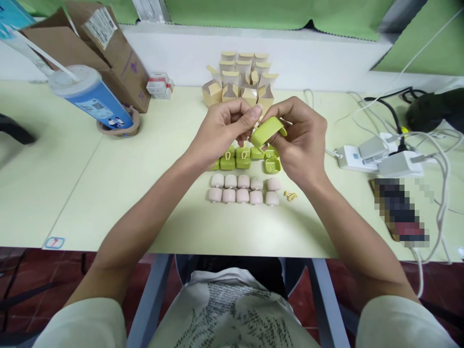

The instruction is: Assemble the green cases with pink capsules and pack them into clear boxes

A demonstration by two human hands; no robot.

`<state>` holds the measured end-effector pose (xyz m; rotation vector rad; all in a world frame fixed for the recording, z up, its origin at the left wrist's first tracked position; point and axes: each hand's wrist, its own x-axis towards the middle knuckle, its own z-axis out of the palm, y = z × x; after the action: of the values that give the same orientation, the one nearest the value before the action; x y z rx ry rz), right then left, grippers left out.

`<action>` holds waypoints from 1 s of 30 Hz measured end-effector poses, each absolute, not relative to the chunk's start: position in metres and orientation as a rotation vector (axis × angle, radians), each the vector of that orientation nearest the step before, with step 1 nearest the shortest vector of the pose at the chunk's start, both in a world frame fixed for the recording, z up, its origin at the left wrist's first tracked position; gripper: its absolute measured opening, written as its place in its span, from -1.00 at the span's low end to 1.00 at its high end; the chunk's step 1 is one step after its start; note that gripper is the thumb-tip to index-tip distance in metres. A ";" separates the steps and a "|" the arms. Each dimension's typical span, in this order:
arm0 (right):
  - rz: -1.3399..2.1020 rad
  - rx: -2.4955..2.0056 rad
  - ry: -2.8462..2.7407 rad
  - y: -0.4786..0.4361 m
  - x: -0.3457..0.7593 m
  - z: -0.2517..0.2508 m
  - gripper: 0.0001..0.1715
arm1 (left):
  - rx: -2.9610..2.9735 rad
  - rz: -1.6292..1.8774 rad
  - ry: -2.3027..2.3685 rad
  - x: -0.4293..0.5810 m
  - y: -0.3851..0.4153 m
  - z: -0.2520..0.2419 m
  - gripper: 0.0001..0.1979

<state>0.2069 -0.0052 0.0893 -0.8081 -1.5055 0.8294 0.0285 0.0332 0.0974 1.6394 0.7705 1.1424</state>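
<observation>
My right hand [302, 137] grips a lime-green earbud-case cover [267, 131], raised above the table and tilted. Close beside it, my left hand [230, 123] is closed in a pinch; whatever is between the fingertips is too small and hidden to make out. Beneath the hands stand green cases [227, 163] in rows, a few with pale yellow loops on the front; the hands hide part of them. One green case [272, 166] at the right end lies open. Nearer me are two rows of pale pink and white rounded cases [242, 195]. Small yellow loops [290, 195] lie at their right.
Several open small cardboard boxes [230, 77] stand by the wall. At left are a blue lidded cup [105, 104], a large carton [123, 63] and small white-red boxes [159, 86]. A power strip [357, 158], cables and a blurred-out phone-like object [398, 210] lie at right.
</observation>
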 end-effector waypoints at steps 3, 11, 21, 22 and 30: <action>0.784 -0.837 -1.479 -0.006 0.208 0.090 -0.65 | 1.653 1.132 0.774 0.028 0.034 0.097 -0.54; 0.473 -1.036 -1.762 -0.008 0.217 0.093 -0.85 | 1.767 1.160 0.865 0.025 0.029 0.103 -0.52; 0.450 -1.015 -1.893 -0.009 0.224 0.096 -0.88 | 1.719 1.075 0.866 0.024 0.029 0.104 -0.56; 0.459 -1.008 -1.887 -0.008 0.224 0.096 -0.90 | 1.718 1.079 0.870 0.024 0.028 0.104 -0.55; 0.798 -0.751 -1.674 -0.002 0.220 0.086 -0.71 | 1.698 1.072 0.870 0.026 0.024 0.107 -0.46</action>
<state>0.2195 -0.0019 0.0855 -0.7507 -1.6738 0.7977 0.0258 0.0238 0.1071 1.6982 0.8698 1.0719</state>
